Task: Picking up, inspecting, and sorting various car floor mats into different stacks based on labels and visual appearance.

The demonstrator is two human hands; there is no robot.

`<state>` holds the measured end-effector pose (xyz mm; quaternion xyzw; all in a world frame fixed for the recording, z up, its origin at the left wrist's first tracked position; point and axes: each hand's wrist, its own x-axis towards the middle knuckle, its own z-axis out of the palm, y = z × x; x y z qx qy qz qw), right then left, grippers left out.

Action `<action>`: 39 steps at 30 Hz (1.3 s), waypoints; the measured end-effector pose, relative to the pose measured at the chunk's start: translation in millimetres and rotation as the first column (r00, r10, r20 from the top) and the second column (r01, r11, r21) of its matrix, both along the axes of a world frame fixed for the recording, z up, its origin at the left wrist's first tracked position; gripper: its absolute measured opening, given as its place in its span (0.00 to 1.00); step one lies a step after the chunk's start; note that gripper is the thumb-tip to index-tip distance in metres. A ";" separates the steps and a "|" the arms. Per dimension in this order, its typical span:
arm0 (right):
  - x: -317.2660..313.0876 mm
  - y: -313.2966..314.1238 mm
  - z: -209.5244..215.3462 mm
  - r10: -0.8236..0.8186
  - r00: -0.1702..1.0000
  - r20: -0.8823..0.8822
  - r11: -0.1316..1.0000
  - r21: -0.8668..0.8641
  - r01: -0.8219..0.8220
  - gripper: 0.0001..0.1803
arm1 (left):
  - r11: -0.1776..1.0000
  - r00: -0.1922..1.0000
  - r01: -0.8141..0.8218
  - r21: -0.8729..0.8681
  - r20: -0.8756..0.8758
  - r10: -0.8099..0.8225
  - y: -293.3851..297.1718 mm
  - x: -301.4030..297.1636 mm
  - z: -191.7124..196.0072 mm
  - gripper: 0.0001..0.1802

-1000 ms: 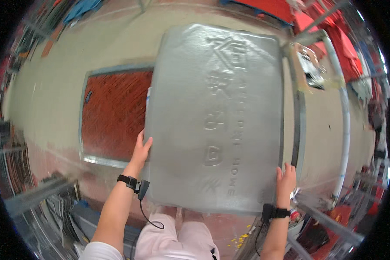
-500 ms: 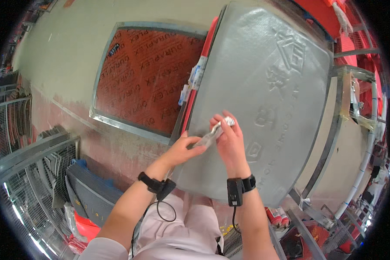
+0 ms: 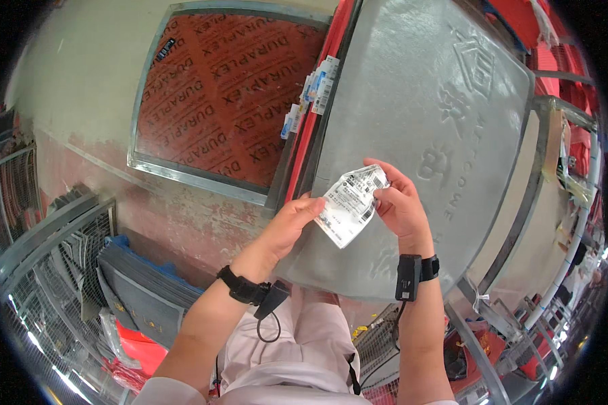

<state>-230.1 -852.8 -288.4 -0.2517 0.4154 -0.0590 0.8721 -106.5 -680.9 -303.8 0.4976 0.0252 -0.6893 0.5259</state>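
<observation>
White paper label (image 3: 350,202) over the grey embossed mat (image 3: 419,135), right hand (image 3: 398,202) grip pinching its upper edge, left hand (image 3: 292,223) fingertips closed on its lower side, both wrists raised

The scene is brightly and evenly lit, with soft light from above and few hard shadows. The grey mat (image 3: 412,135) catches a pale sheen across its embossed surface, and the white label (image 3: 351,202) is close to washed out — its print is too fine to read. A faint shadow lies under the left hand (image 3: 294,226) and the right hand (image 3: 398,202). Small glare spots glint on the metal racks (image 3: 554,297) at lower right and on the wire mesh (image 3: 40,297) at lower left. The centre is sharp; toward the rim straight edges bow strongly, detail smears, and the 4 corners fall to black — fisheye vignetting.
</observation>
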 end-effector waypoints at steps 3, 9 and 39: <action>-1.4 -11.0 -1.6 0.094 0.995 -0.018 0.995 -0.023 -0.094 0.21 | 0.999 0.999 0.025 -0.031 0.044 -0.024 -0.5 -2.3 -1.3 0.19; 6.6 -49.4 3.7 0.466 0.806 -0.366 0.749 -0.322 -0.579 0.12 | 0.993 0.948 0.105 0.047 0.297 -0.114 -13.9 -13.5 7.6 0.14; 25.2 -33.3 12.3 0.454 0.690 -0.564 0.352 -0.598 -0.720 0.08 | 0.968 0.965 -0.238 0.077 -0.094 0.245 -13.2 -12.3 -7.0 0.16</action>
